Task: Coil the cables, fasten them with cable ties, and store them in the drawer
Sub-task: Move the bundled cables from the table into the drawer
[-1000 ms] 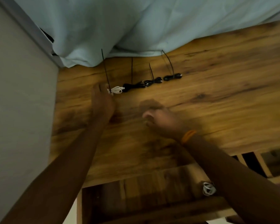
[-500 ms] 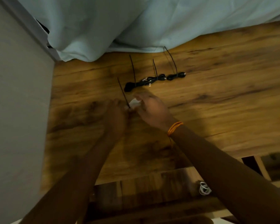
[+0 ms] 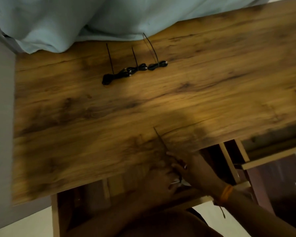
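My left hand [image 3: 158, 181] and my right hand [image 3: 197, 170] meet over the desk's front edge, above the open drawer [image 3: 108, 189]. Between them they pinch a small white coiled cable [image 3: 180, 181]. Its black cable tie [image 3: 159, 137] sticks up and away over the desktop. The picture is blurred here, so the exact finger hold is hard to read. Three black coiled cables lie in a row at the back of the desk [image 3: 75, 117]: one on the left [image 3: 109, 78], one in the middle [image 3: 136, 70], one on the right [image 3: 157, 66]. Each has a long black tie tail pointing away.
A pale blue cloth [image 3: 92, 19] hangs over the desk's far edge. A grey wall [image 3: 0, 117] bounds the left side. A second open drawer [image 3: 229, 158] shows to the right, with dark red furniture [image 3: 272, 178] beyond it.
Both hands lifted the white cable from the row of cables and carried it back to the desk's front edge, over the open drawer. The view tilted nearer.
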